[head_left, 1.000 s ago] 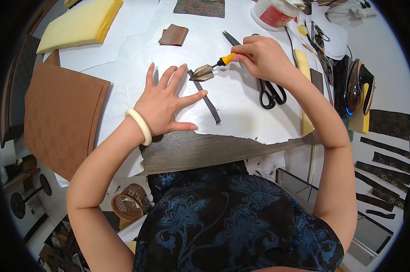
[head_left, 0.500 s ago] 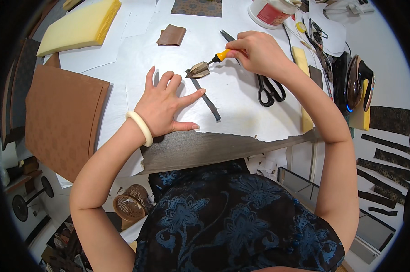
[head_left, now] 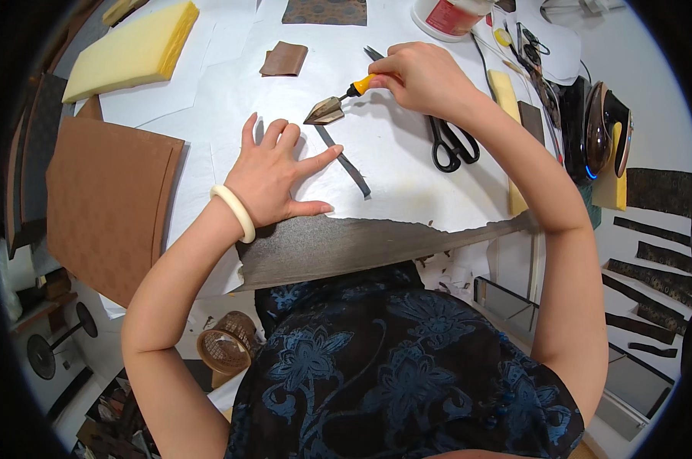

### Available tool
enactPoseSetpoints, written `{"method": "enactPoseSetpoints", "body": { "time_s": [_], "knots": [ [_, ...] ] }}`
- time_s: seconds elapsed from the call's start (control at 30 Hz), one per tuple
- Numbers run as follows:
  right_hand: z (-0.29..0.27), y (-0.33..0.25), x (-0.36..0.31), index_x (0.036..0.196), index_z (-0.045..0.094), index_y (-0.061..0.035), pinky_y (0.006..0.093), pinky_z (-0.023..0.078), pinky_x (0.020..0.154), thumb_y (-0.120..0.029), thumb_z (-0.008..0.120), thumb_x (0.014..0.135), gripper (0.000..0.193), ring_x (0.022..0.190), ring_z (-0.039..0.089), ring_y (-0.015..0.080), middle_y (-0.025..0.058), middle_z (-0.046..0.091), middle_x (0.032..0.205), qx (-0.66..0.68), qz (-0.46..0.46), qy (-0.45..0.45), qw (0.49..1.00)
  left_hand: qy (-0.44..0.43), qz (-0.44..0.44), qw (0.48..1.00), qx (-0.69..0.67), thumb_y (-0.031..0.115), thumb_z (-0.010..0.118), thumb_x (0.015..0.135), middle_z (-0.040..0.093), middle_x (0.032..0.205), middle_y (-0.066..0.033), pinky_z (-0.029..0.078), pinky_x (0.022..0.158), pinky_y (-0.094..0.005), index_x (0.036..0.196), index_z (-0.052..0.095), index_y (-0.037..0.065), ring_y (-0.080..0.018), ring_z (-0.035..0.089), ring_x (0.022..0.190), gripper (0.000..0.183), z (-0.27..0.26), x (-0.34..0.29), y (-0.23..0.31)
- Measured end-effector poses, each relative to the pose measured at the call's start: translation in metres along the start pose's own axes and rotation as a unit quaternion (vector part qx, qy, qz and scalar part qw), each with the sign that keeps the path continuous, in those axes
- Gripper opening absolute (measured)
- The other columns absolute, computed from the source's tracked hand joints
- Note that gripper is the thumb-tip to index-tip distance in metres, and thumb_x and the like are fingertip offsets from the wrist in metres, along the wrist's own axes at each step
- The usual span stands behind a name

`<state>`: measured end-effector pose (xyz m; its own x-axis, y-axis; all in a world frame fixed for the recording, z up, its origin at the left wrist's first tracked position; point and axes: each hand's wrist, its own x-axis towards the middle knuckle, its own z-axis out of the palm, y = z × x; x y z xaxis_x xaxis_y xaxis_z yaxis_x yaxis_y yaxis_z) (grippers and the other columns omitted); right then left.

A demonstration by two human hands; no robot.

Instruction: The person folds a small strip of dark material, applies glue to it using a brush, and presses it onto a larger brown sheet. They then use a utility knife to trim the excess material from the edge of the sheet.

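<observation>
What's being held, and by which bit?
The right grip holds the metal-headed tool by its yellow handle. The left grip grasps nothing; one fingertip rests on the dark strip.

A black garment (head_left: 468, 413) is worn over the torso, its cloth covered with a large blue floral pattern (head_left: 415, 367) in which petals are picked out in lighter and darker tones and flowers are linked by slender, curling stems. A thick, smooth, cream-coloured bangle (head_left: 237, 208) with a rounded surface is worn on the left wrist. Both forearms are bared down to the left hand (head_left: 273, 176) and the right hand (head_left: 430, 76).
</observation>
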<state>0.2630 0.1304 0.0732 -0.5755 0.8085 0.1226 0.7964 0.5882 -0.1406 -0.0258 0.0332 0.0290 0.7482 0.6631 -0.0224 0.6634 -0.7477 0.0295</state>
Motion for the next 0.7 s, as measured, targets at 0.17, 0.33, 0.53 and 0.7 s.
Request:
{"method": "enactPoseSetpoints", "body": {
  "time_s": [0.17, 0.33, 0.53, 0.7],
  "knots": [
    [0.002, -0.001, 0.003, 0.104, 0.084, -0.0113, 0.0441, 0.055, 0.071, -0.027, 0.071, 0.095, 0.022, 0.081, 0.072, 0.0317, 0.0114, 0.076, 0.084, 0.011, 0.017, -0.002, 1.000, -0.015, -0.003, 1.000, 0.001, 0.087, 0.053, 0.085, 0.054, 0.119, -0.0180, 0.020, 0.118, -0.0713, 0.157, 0.050, 0.039, -0.0378, 0.047, 0.126, 0.086, -0.002, 0.000, 0.000],
    [0.011, 0.001, -0.001, 0.103, 0.084, -0.0120, 0.0430, 0.055, 0.070, -0.028, 0.070, 0.095, 0.022, 0.079, 0.070, 0.0311, 0.0113, 0.074, 0.081, 0.038, 0.034, 0.110, 0.993, -0.022, -0.003, 1.000, -0.004, 0.086, 0.053, 0.086, 0.054, 0.129, -0.0183, 0.020, 0.118, -0.0712, 0.156, 0.050, 0.040, -0.0383, 0.045, 0.132, 0.084, -0.005, 0.001, 0.000],
    [-0.010, 0.011, -0.029, 0.098, 0.084, -0.0108, 0.0381, 0.053, 0.065, -0.037, 0.075, 0.094, 0.028, 0.071, 0.070, 0.0258, 0.0102, 0.073, 0.078, 0.079, 0.091, 0.151, 0.981, 0.000, 0.004, 1.000, 0.016, 0.085, 0.053, 0.087, 0.047, 0.156, -0.0155, 0.022, 0.119, -0.0728, 0.155, 0.051, 0.035, -0.0393, 0.039, 0.147, 0.084, -0.004, 0.000, 0.001],
    [-0.011, 0.020, -0.053, 0.093, 0.084, -0.0108, 0.0319, 0.051, 0.061, -0.033, 0.079, 0.092, 0.023, 0.066, 0.067, 0.0213, 0.0066, 0.073, 0.076, 0.121, 0.056, 0.132, 0.982, -0.008, 0.006, 1.000, 0.029, 0.088, 0.048, 0.087, 0.045, 0.160, -0.0117, 0.017, 0.120, -0.0716, 0.157, 0.049, 0.037, -0.0389, 0.039, 0.146, 0.086, 0.002, 0.000, 0.002]
  ]
}}
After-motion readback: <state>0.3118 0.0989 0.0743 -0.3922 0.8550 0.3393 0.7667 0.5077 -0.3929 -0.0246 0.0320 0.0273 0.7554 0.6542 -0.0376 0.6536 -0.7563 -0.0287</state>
